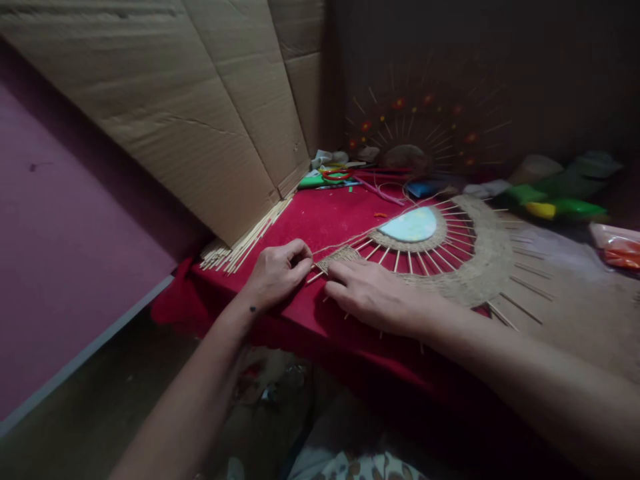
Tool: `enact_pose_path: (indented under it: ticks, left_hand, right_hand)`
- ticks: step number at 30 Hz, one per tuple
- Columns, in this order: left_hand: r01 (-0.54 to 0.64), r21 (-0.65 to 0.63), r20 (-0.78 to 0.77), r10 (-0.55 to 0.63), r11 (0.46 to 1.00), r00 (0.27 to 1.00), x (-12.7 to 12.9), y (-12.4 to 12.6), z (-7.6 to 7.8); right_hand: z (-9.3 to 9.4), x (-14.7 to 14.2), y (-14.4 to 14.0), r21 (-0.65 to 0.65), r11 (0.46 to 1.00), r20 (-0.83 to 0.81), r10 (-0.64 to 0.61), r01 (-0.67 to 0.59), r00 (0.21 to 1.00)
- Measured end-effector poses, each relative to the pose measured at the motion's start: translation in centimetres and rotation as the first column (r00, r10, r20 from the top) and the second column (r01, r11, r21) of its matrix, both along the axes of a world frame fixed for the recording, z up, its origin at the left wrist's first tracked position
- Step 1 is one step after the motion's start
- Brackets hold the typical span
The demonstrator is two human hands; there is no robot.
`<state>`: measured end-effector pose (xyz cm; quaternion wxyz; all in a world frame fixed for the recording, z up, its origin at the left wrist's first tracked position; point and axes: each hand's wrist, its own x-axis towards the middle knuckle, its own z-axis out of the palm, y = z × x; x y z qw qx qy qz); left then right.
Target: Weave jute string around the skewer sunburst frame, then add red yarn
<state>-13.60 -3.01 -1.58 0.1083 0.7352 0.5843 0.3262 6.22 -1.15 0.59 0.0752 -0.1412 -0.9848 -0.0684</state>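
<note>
Across the near edge of the table (325, 217), which is covered in red cloth, both hands work at the left end of a half-round woven piece (483, 267). Its thin sticks fan out from a pale blue half-disc (410, 225) edged with a narrow woven strip, and cross a wider woven band that curves round to the right, beyond the cloth, over a brownish surface. The left hand (280, 270) has thumb and fingers pinched together on a strand of twine (345, 241) beside the last stick; the strand slants up to the right along the straight side of the piece. The right hand (370, 290) lies palm down over the band, fingers curled at its end; whether they grip it, I cannot tell. Left of the hands, a loose bundle of sticks (250, 243) rests at the foot of a leaning cardboard sheet (200, 120). Farther back sit a red ring-shaped handle (337, 175) and a small blue packet (421, 189). A similar piece with orange-red flowers (427, 100) stands against the dark wall.
</note>
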Motion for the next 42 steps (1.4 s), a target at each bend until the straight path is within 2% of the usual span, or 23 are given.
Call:
enact_pose_path:
  ticks: [5, 9, 12, 15, 18, 24, 30, 34, 38, 42]
  left_hand:
    - [-0.013, -0.009, -0.004, 0.013, 1.0, 1.0, 0.1, 0.0, 0.1]
    - [-0.001, -0.007, -0.005, 0.001, 1.0, 1.0, 0.2, -0.1, 0.1]
    - [0.004, -0.006, 0.002, -0.004, 1.0, 1.0, 0.1, -0.1, 0.1]
    - [-0.002, -0.01, 0.016, 0.002, 1.0, 1.0, 0.1, 0.0, 0.2]
    - [-0.015, -0.019, 0.033, 0.016, 1.0, 0.999, 0.1, 0.0, 0.3]
    - [-0.066, -0.009, 0.166, 0.066, 0.998, 0.984, -0.2, 0.3, 0.0]
    - [-0.147, 0.014, 0.339, 0.134, 0.989, 0.931, -1.0, 0.3, -0.7]
    - [-0.134, 0.039, 0.257, 0.12, 0.99, 0.959, -0.8, -0.8, -0.8]
    - [-0.103, 0.128, 0.139, 0.085, 0.986, 0.987, -0.5, -1.7, -0.6]
    - [-0.047, 0.108, 0.069, 0.04, 0.993, 0.997, -0.7, -2.0, -0.4]
  right_hand:
    - [-0.5, 0.1, 0.3, -0.103, 0.995, -0.124, -0.016, 0.003, 0.992]
    - [-0.4, -0.3, 0.8, -0.205, 0.973, -0.175, -0.14, 0.103, 0.974]
    - [-0.1, -1.2, 1.2, -0.135, 0.974, -0.092, -0.194, 0.181, 0.977]
    - [0.1, -2.3, 1.2, -0.002, 0.989, 0.01, -0.149, 0.149, 0.989]
    - [0.1, -3.1, 1.1, 0.057, 0.992, 0.045, -0.113, 0.11, 0.993]
    - [-1.2, -2.6, 1.2, 0.095, 0.991, -0.086, -0.083, 0.091, 0.993]
    - [-2.1, -2.2, 1.2, 0.145, 0.985, -0.196, -0.058, 0.088, 0.979]
    - [-2.1, -2.2, 1.2, 0.13, 0.989, -0.222, -0.043, 0.073, 0.974]
    - [-2.2, -2.1, 1.3, 0.11, 0.992, -0.232, -0.035, 0.062, 0.972]
    - [-2.1, -2.1, 1.2, 0.094, 0.994, -0.214, -0.031, 0.052, 0.976]
